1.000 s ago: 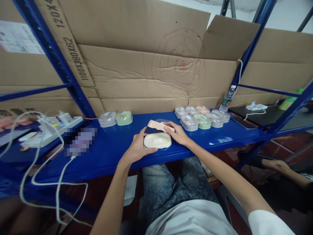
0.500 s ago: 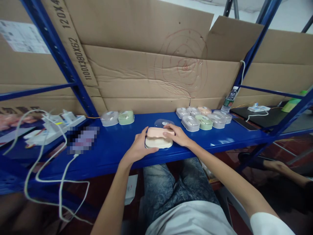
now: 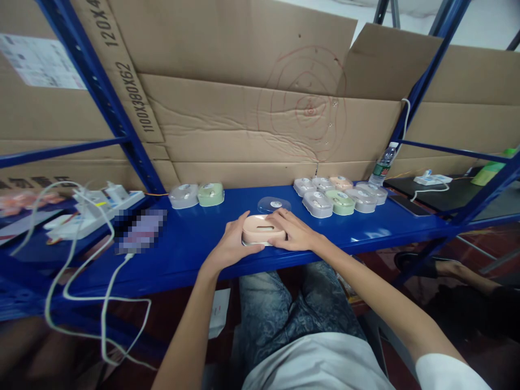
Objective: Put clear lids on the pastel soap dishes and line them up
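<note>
A peach oval box with a slot in its top (image 3: 260, 230) sits in a pale base close to the table's front edge. My left hand (image 3: 232, 238) curves round its left side, the thumb along the near edge. From the right, my right hand (image 3: 298, 230) grips the same box, fingers over the far right corner and thumb at the near side. Just behind lies a clear plastic lid (image 3: 266, 205) with a round white sticker. My fingers hide parts of the box's sides.
Several lidded oval boxes (image 3: 317, 205) stand grouped at the back right, by a water bottle (image 3: 381, 165). Two more, one grey (image 3: 183, 196) and one green (image 3: 210, 194), are at the back left. A blurred-out phone (image 3: 142, 230), white cables and a power strip (image 3: 93, 216) occupy the left.
The peach piece was tilted up above the pale base; now it lies level in it with its slotted top showing. My right hand has come down at the right side.
</note>
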`<state>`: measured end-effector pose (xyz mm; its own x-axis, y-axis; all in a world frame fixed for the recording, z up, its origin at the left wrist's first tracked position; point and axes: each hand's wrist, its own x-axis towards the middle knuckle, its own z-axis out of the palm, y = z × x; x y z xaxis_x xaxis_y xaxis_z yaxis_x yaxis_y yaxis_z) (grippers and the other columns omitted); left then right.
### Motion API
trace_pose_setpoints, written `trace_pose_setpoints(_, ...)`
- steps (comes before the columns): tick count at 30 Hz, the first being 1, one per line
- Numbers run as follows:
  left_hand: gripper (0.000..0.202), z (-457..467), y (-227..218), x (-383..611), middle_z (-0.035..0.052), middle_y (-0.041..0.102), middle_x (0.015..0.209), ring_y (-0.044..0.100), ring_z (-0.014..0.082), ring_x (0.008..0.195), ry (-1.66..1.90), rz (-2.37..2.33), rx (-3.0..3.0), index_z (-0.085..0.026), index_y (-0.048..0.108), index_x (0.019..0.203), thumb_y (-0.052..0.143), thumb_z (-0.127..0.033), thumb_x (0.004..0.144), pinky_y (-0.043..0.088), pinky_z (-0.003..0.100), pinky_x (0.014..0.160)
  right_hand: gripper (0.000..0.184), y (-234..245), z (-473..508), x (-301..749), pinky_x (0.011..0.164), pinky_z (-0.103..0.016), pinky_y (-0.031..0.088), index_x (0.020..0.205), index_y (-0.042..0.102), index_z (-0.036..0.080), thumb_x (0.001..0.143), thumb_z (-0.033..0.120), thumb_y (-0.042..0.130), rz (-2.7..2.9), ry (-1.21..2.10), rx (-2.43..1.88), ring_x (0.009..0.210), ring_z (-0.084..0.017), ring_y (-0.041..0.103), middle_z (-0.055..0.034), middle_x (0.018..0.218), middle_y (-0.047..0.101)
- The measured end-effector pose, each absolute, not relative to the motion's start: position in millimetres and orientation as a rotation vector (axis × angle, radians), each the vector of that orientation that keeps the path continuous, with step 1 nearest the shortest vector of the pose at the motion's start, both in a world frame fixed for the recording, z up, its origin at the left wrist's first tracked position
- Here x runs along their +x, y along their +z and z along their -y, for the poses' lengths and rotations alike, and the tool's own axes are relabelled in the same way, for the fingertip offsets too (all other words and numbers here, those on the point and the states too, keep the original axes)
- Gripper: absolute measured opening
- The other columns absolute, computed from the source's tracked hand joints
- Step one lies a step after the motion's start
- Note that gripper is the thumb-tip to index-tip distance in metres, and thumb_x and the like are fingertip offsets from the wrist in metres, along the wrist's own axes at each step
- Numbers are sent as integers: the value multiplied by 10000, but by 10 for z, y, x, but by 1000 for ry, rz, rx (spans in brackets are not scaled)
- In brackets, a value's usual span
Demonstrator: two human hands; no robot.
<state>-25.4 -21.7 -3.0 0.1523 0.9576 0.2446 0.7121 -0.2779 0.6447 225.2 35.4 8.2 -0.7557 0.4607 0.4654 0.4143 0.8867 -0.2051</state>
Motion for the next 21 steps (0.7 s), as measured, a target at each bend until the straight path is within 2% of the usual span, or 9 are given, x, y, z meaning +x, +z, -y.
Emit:
trace_pose_setpoints(5,1078,227,-42,-258,191,424,1573,364,378,1496,889,-1593,2068,-176,272,1641,786,-571,779,325,521,1222,540,113,-317,2244,1083,-528,461,1366,524,167,913,411,687,2531,85,-612,1238,-337,516,-161,1280,567)
trace_pose_setpoints(11,972,222,-36,-254,167,505,1511,415,385,1451,896,-1593,2112,-171,385,1577,790,-533,771,368,506,1191,525,130,-295,2241,1031,-497,483,1315,543,189,870,399,725,2552,52,-621,1169,-323,549,-147,1259,577)
trace_pose_setpoints(15,945,205,-50,-256,153,518,1503,432,387,1436,918,-1584,2128,-195,404,1561,793,-526,765,384,516,1175,532,124,-304,2237,1038,-491,477,1318,543,188,869,404,729,2557,39,-630,1175,-323,543,-146,1264,579)
trace_pose_setpoints(19,982,206,-53,-250,161,508,1511,421,388,1450,911,-1610,2104,-189,390,1575,801,-533,752,376,514,1186,606,111,-304,2234,1051,-509,467,1380,530,177,888,471,727,2577,36,-641,1203,-337,531,-158,1280,590)
trace_pose_setpoints(21,992,213,-45,-243,164,499,1525,405,385,1466,907,-1615,2102,-183,387,1580,798,-545,752,363,510,1200,612,113,-305,2241,1079,-531,447,1422,512,196,938,536,669,2548,73,-663,1254,-342,518,-158,1336,590)
